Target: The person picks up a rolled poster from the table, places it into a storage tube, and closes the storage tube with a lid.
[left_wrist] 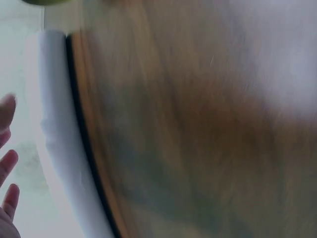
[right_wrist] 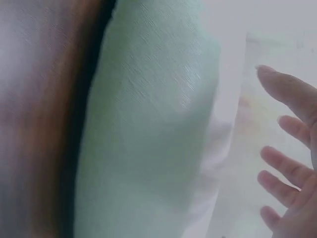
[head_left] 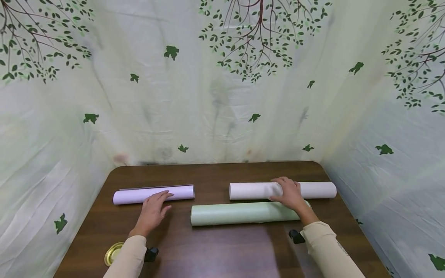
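A pale lavender roll [head_left: 130, 197], like rolled wallpaper, lies at the left of the table. My left hand [head_left: 152, 214] is at its near side, fingertips over its right part. In the left wrist view those fingers [left_wrist: 9, 163] are spread beside the roll [left_wrist: 57, 109]. To the right lies a white roll [head_left: 318, 190], with my right hand [head_left: 287, 193] spread over its middle. A light green roll [head_left: 240, 214] lies just in front of it, its right end partly behind my right wrist. Loosely extended fingers [right_wrist: 282, 188] show in the right wrist view; contact is unclear.
The brown wooden table [head_left: 222, 251] has rounded far corners. A gold round object [head_left: 112, 254] sits at its left edge, partly hidden by my left sleeve [head_left: 126, 256]. Leaf-printed curtains [head_left: 215, 100] hang behind and along both sides.
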The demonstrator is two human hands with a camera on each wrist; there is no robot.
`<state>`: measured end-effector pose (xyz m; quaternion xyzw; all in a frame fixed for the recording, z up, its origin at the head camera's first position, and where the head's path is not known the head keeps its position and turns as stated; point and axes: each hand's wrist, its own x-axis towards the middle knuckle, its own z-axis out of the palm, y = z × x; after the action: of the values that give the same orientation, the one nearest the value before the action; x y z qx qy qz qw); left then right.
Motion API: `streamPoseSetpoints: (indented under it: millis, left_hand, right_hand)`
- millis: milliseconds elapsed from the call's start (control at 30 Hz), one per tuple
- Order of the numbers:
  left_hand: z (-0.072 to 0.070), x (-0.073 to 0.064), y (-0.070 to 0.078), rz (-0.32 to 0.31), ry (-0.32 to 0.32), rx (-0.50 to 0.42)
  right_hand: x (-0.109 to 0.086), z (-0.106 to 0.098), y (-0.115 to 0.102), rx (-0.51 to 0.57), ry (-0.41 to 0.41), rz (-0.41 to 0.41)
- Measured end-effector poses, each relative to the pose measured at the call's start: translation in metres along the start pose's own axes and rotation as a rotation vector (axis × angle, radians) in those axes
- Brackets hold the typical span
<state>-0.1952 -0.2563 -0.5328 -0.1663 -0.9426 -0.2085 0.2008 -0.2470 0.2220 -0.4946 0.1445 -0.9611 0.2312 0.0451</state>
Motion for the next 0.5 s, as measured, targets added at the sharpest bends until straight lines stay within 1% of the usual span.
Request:
streamPoseSetpoints:
  millis: [200, 300, 500]
  left_hand:
    - [-0.004, 0.006, -0.023, -0.014, -0.034, 0.036]
    - [-0.009, 0.010, -0.032, -0.022, -0.058, 0.047]
    - [-0.022, 0.021, -0.045, -0.093, -0.114, 0.022]
  right_hand:
    - [0.009, -0.007, 0.003, -0.029, -0.045, -0.017]
    - [0.013, -0.008, 0.007, -0.035, -0.085, -0.013]
    - [0.023, -0.008, 0.017, -0.033, -0.172, 0.020]
